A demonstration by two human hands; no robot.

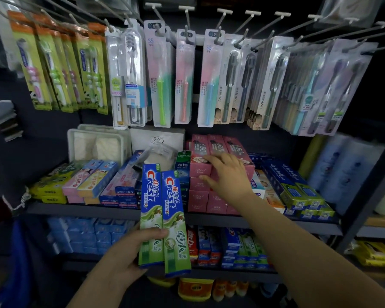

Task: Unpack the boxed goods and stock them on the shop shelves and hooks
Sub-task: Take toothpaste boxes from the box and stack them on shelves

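Note:
My left hand (129, 252) grips two blue-and-green Crest toothpaste boxes (162, 210) side by side, held upright in front of the middle shelf (80, 211). My right hand (228, 172) reaches forward with fingers spread, resting on the stack of pink toothpaste boxes (206, 165) on that shelf. It holds nothing. A dark green Darlie box (183, 165) stands just left of the pink stack, behind the Crest boxes.
Packaged toothbrushes (162, 74) hang on metal hooks across the top. More toothpaste boxes fill the shelf left (93, 178) and right (298, 187), and the lower shelf (231, 245). A white tray (98, 143) sits at the shelf's back. Yellow packs (373, 252) lie low right.

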